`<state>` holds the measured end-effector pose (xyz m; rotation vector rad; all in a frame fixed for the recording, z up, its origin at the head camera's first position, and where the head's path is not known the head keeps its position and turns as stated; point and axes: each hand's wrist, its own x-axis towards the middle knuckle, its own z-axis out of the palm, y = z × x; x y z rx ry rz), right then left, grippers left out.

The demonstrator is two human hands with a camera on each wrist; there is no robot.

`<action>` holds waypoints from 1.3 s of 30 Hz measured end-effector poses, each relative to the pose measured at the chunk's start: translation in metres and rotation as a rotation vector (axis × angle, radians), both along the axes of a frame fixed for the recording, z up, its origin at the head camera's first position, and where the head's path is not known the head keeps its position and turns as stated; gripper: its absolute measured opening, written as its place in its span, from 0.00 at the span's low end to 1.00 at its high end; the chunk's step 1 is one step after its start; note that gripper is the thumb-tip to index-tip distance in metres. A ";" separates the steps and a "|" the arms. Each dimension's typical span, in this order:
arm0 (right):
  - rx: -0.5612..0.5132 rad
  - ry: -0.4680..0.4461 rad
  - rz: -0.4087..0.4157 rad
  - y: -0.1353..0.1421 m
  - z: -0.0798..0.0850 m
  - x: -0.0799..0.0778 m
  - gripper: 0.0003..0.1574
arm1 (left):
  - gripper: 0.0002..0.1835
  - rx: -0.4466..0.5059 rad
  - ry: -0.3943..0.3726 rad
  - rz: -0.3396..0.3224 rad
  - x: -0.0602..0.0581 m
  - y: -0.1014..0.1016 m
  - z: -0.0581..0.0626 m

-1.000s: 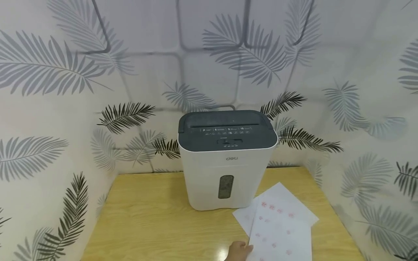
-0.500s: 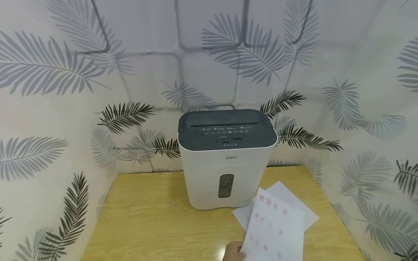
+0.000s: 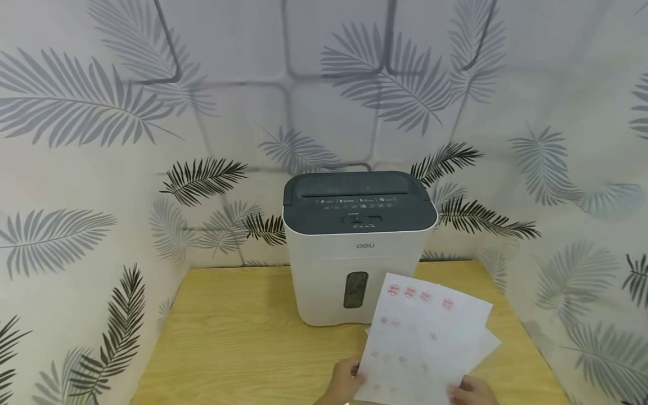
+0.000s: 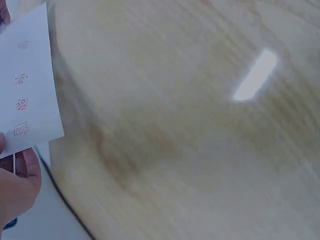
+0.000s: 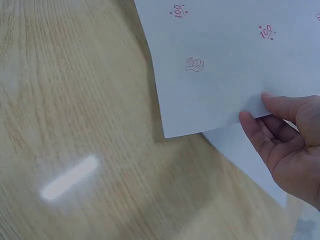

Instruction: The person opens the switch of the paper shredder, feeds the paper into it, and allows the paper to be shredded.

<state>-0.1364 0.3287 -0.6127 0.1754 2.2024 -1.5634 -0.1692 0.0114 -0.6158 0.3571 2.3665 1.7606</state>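
Note:
A white sheet of paper (image 3: 415,337) with red stamp prints is held up between both hands, over the right part of the wooden table. My left hand (image 3: 345,379) pinches its left edge, thumb on the printed face. The right hand (image 3: 472,390) grips the opposite edge low down; in the right wrist view its thumb and fingers (image 5: 252,131) pinch the paper's margin. Under this sheet lies another white sheet (image 3: 487,347), mostly covered. Behind them stands a white paper shredder (image 3: 324,270) with a dark grey top and a small front window.
The wooden table (image 3: 228,326) meets patterned wall covering (image 3: 228,112) at the back and both sides. A feed slot (image 3: 354,195) runs across the shredder's top. The held sheet's upper corner overlaps the shredder's lower front in the head view.
The stamped sheet has been lifted and brought left and nearer the shredder. My right hand has come into the head view and taken hold of the sheet's right edge.

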 end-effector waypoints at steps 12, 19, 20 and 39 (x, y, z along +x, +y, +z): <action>0.284 0.385 -0.197 -0.046 0.081 -0.037 0.16 | 0.09 -0.048 0.350 0.148 -0.044 -0.019 0.075; 0.338 0.640 -0.188 -0.062 0.142 -0.056 0.16 | 0.05 -0.039 0.521 0.185 -0.061 -0.033 0.132; 0.318 0.680 -0.197 -0.064 0.150 -0.059 0.16 | 0.05 -0.037 0.525 0.190 -0.063 -0.035 0.142; -0.035 1.136 -0.520 -0.103 0.330 -0.125 0.13 | 0.07 0.062 0.812 0.279 -0.109 -0.063 0.333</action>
